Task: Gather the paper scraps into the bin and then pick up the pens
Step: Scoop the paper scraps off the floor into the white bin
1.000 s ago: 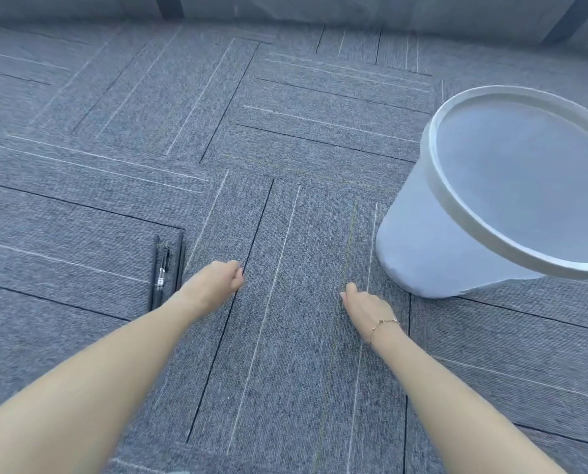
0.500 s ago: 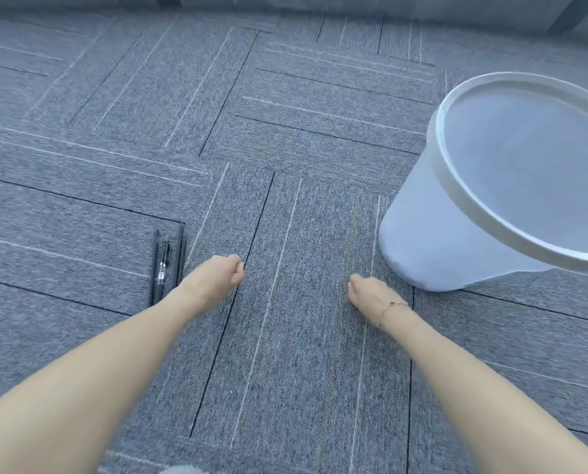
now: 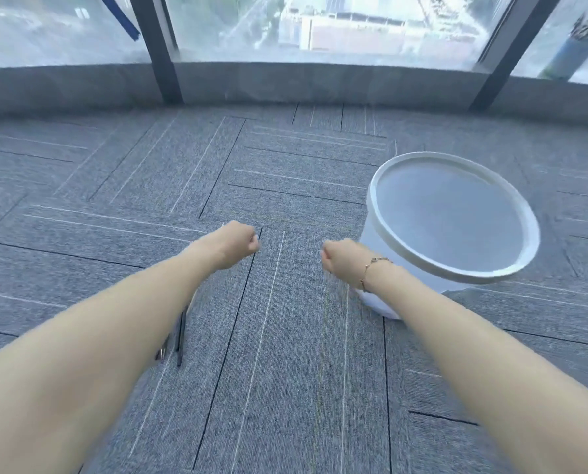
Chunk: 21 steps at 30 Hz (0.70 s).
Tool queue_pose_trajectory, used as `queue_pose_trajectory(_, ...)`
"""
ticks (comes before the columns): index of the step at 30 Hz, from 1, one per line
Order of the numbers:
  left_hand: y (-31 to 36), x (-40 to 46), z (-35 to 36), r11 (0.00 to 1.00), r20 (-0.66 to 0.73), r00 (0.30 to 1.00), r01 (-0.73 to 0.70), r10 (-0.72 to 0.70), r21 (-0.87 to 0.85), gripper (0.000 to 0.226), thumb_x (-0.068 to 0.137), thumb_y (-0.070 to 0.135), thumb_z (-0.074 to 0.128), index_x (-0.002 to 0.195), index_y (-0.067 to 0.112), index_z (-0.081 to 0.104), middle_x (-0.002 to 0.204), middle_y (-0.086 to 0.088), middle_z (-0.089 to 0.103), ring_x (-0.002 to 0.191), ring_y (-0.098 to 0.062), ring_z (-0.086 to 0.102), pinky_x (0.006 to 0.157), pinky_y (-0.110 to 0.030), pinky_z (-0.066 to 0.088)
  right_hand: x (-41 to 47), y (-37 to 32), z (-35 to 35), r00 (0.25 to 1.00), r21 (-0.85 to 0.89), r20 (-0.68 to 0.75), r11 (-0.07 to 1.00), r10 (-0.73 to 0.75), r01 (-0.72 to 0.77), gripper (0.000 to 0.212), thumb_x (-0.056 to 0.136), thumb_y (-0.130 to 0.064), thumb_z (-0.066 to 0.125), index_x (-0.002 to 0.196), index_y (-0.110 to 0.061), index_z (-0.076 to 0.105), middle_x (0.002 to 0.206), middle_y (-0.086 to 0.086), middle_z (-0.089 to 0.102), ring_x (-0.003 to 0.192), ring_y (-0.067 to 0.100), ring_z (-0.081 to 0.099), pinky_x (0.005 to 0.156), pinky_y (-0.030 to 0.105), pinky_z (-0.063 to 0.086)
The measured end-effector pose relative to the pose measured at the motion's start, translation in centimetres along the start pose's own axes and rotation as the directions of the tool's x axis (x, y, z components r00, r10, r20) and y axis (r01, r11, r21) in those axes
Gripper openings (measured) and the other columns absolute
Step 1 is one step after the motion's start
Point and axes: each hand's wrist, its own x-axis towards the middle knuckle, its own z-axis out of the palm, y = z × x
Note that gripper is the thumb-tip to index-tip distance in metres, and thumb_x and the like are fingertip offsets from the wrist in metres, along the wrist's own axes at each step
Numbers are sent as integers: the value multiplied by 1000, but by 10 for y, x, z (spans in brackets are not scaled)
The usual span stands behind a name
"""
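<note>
A white round bin point(image 3: 381, 196) stands on the grey carpet at the right; I cannot make out anything inside it. Black pens point(image 3: 180, 340) lie together on the carpet, mostly hidden under my left forearm. My left hand point(image 3: 232, 243) is held out over the carpet with its fingers curled into a fist and nothing visible in it. My right hand point(image 3: 342, 258), with a thin bracelet on the wrist, is also curled shut, just left of the bin's wall. No paper scraps show on the floor.
Grey carpet tiles point(image 3: 285, 388) with line patterns cover the floor. A low grey ledge point(image 3: 302, 83) and tall windows with dark frames point(image 3: 155, 46) run along the far side.
The view has lifted and pulled back, so the windows now show. Both hands rose off the carpet and are held in the air as fists. The pens now lie under my left forearm.
</note>
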Motion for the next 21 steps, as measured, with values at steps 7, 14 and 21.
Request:
queue_pose_trajectory(7,76,10,-70,987,-31,995,-95,99,129,23,93,7,35,72,11,43,69,-3,46,60,-20,33,55,-30,33,-40,12,-103,993,-14,-118,1000,-19,17,20,98,-23,33,82,-15,39,102,19,58,85,29,52,71,29,33)
queue_pose_trajectory(14,193,39,-91,959,-102,954,-282,281,11,22,91,14,37,69,12,39,69,-3,43,62,-19,31,57,-30,32,-68,103,-142,965,6,-197,984,175,-178,37,97,-22,28,60,-16,26,61,6,40,64,29,49,53,32,35)
queue_pose_trajectory(21,265,86,-25,938,66,942,-334,329,88,31,92,21,39,62,13,36,68,-11,45,66,-25,39,61,-29,34,-70,160,-113,955,-32,-144,964,258,-265,27,99,-28,25,79,-13,35,94,15,60,76,29,50,64,31,33)
